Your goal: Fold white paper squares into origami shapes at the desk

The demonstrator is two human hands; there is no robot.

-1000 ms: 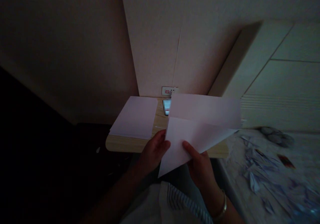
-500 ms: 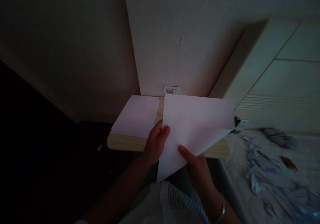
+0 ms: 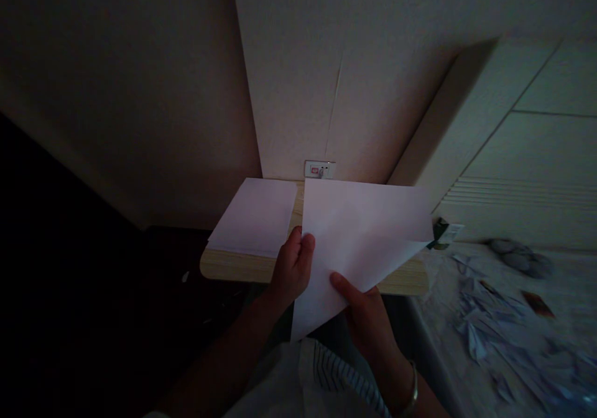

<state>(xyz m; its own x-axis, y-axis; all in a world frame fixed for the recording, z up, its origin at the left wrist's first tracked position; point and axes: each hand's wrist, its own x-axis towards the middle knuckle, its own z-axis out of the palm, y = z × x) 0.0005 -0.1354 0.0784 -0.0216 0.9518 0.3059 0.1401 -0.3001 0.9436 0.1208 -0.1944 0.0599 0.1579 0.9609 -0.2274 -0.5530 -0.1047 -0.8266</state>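
A white sheet of paper is held up in front of me, tilted over a small wooden table. My left hand pinches its left edge, thumb on the near face and fingers behind. My right hand grips the lower right edge, its thumb lying on the paper and its other fingers hidden underneath. The right side of the sheet curves upward. To the left, a stack of white paper lies flat on the table.
A wall socket sits just behind the table. On the right, a bed carries several folded papers, a grey rounded item and a small dark card. A green and white box stands beyond the table's right end.
The sheet has shifted slightly left and down at its top, uncovering more of the socket and the green and white box. Both hands keep their hold on it.
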